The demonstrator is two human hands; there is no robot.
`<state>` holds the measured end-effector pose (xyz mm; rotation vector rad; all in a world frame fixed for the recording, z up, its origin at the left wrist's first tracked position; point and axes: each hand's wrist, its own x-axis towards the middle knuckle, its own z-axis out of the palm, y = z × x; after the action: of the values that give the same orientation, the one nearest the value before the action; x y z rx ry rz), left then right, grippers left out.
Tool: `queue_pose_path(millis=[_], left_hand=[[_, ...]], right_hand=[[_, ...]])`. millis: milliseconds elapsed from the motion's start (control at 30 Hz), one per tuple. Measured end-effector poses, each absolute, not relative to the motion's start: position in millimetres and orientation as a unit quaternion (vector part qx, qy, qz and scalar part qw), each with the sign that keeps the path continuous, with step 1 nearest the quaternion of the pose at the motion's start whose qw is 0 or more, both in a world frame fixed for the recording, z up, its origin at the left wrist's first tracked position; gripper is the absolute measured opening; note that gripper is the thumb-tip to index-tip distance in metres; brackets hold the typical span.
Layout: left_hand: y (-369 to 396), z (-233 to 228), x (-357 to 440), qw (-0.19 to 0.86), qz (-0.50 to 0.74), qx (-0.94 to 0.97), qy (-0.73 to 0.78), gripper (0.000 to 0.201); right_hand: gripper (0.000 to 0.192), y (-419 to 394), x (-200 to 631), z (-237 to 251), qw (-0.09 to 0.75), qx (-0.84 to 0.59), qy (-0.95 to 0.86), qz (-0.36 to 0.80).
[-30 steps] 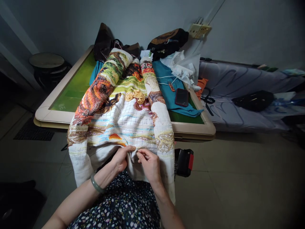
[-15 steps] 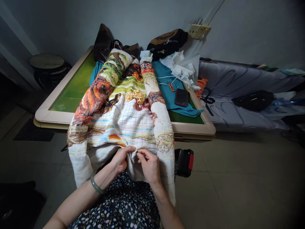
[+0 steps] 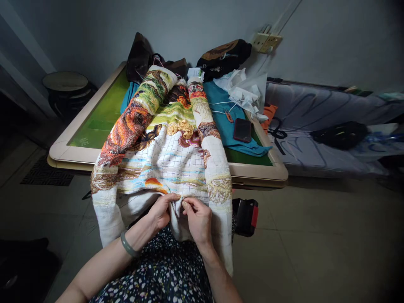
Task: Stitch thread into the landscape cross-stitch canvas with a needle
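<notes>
A large cross-stitch cloth (image 3: 164, 155), rolled up along both sides, stretches from the table over my lap. Its white gridded middle is partly stitched in colour. My left hand (image 3: 162, 210) is closed on the cloth's near edge, thumb on top and fingers underneath, bunching it into a fold. Just right of it, my right hand (image 3: 198, 216) pinches thumb and forefinger together close to the fold. Whatever lies in that pinch is too small to make out. Loose bundles of yellow thread (image 3: 181, 127) rest on the cloth farther up.
The green-topped table (image 3: 85, 130) bears a teal cloth (image 3: 221, 126), a phone (image 3: 242, 129), a small orange-red tool (image 3: 229, 116), white plastic bags (image 3: 243, 90) and dark bags (image 3: 224, 59) at the back. A round stool (image 3: 65, 82) stands left. A black-and-red object (image 3: 247, 217) is beside my lap.
The whole scene has shifted slightly to the right and down in view. Both hands keep nearly the same place and grip on the cloth.
</notes>
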<state>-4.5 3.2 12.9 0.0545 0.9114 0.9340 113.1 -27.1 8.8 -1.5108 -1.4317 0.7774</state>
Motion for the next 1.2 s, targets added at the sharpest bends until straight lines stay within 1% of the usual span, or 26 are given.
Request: queue_pose_path(millis=[233,467,600,700,767,800,867,933,1000,1033,1100,1200], left_hand=[[2,10,-4,0.767,0.466,0.052,0.438,0.011],[1,9,-3,0.768,0.462,0.054,0.44,0.011],[0,9,-4,0.767,0.462,0.062,0.442,0.013],[-2,10,-5,0.773,0.46,0.07,0.431,0.016],[-4,10,-6,0.779,0.458,0.077,0.422,0.018],[-5,10,-7,0.78,0.458,0.079,0.418,0.019],[-6,10,-9,0.779,0.462,0.086,0.416,0.022],[-7,9,-11,0.779,0.459,0.101,0.416,0.024],[-7,10,-11,0.781,0.453,0.119,0.414,0.025],[-7,10,-11,0.778,0.456,0.125,0.413,0.025],[-6,11,-11,0.766,0.477,0.134,0.41,0.026],[-5,11,-10,0.748,0.502,0.144,0.41,0.033]], right_hand=[[0.016,-28,113,8,0.435,-0.608,-0.606,0.273],[0.017,-29,114,7,0.425,-0.609,-0.612,0.272],[0.016,-30,112,7,0.436,-0.612,-0.581,0.314],[0.011,-28,110,9,0.47,-0.612,-0.523,0.363],[0.012,-25,110,11,0.483,-0.611,-0.509,0.368],[0.015,-23,111,13,0.477,-0.609,-0.517,0.365],[0.017,-18,112,19,0.439,-0.604,-0.561,0.359],[0.013,-15,114,26,0.386,-0.599,-0.604,0.356],[0.013,-12,117,34,0.36,-0.599,-0.621,0.355],[0.014,-11,120,38,0.369,-0.601,-0.614,0.354],[0.015,-9,126,48,0.434,-0.595,-0.568,0.367],[0.018,-5,139,62,0.562,-0.512,-0.45,0.469]])
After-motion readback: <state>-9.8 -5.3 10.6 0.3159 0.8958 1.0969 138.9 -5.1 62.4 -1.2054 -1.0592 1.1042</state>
